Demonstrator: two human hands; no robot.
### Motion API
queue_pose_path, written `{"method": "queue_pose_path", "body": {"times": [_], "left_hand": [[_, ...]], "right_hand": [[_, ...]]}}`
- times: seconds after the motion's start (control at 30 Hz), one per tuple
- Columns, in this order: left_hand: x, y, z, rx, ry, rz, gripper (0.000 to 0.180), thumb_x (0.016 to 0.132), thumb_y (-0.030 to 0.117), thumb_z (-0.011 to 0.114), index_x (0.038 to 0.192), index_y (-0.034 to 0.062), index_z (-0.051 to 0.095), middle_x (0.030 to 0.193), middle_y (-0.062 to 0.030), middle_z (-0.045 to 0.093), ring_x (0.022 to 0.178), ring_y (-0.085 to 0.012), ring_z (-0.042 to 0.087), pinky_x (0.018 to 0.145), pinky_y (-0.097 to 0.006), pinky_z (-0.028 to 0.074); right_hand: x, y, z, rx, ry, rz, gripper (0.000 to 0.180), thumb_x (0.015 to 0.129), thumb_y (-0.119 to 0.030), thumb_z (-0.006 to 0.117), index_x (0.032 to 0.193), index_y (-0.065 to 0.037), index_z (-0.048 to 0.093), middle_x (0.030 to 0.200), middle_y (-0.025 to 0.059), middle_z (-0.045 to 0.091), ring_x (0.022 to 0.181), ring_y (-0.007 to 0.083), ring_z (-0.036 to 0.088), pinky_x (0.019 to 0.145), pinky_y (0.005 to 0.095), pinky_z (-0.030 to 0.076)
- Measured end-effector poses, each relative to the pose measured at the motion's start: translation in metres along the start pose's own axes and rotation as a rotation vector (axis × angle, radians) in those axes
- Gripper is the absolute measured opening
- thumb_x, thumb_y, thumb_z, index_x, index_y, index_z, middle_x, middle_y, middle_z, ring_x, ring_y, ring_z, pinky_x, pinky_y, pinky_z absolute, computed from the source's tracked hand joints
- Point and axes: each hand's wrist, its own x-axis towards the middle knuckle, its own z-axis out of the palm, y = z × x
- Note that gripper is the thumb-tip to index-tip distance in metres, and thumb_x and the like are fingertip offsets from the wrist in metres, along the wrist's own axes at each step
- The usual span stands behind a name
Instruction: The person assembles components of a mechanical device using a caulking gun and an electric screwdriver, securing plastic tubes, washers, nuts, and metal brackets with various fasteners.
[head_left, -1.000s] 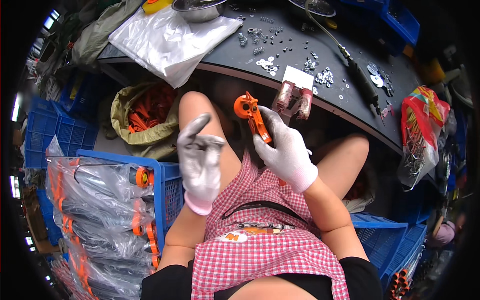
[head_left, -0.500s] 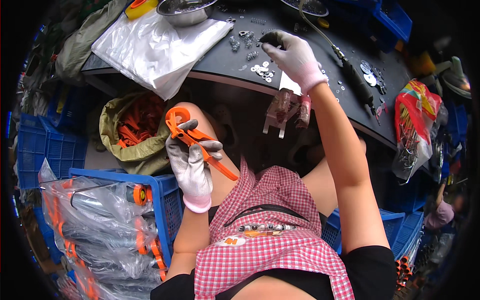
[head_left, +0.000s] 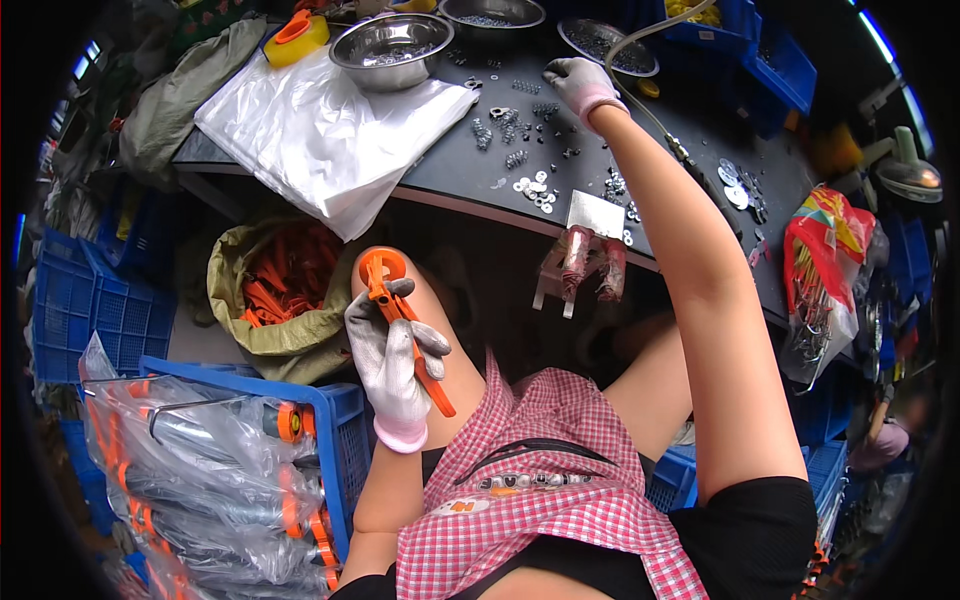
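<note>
– Where's the orange plastic part (head_left: 405,325)?

– In the gloved left hand (head_left: 392,362), above the knee. Its fingers curl around the long flat stem; the ring-shaped end sticks out above them.

– And the right hand (head_left: 582,82)?

– Stretched out to the dark tabletop (head_left: 700,180), fingertips bunched down among small metal washers (head_left: 535,192). What it pinches, I cannot tell.

– Any packaging?

– Crinkled clear plastic bags (head_left: 320,130) beside a steel bowl (head_left: 392,48), and a red-and-yellow packet (head_left: 830,225) hangs at the right.

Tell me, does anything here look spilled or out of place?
Small metal washers and screws lie scattered loose over the dark table instead of in the bowls, some close to its front edge. The right hand reaches among them.
</note>
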Motion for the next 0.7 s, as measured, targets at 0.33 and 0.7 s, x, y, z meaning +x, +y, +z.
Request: {"method": "queue_pose_path", "body": {"times": [0.33, 0.7], "left_hand": [[-0.004, -0.003, -0.003, -0.021, 0.002, -0.03, 0.033, 0.097, 0.004, 0.041, 0.128, 0.0005, 0.033, 0.131, -0.0209, 0.05, 0.066, -0.0141, 0.065, 0.046, -0.018, 0.049], [-0.006, -0.011, -0.004, -0.04, -0.017, -0.054, 0.035, 0.096, 0.004, 0.045, 0.13, 0.0057, 0.034, 0.132, -0.0199, 0.049, 0.066, -0.0137, 0.064, 0.048, -0.019, 0.051]], "right_hand": [[-0.003, 0.001, -0.007, -0.192, -0.251, -0.083, 0.035, 0.079, -0.026, 0.072, 0.111, -0.013, 0.069, 0.108, 0.0133, 0.068, 0.103, 0.0319, 0.064, 0.092, 0.0385, 0.05], [-0.1, -0.044, -0.028, 0.13, -0.32, -0.382, 0.031, 0.084, -0.015, 0.071, 0.11, -0.001, 0.065, 0.101, 0.0166, 0.068, 0.088, 0.0216, 0.063, 0.083, 0.0344, 0.049]]}}
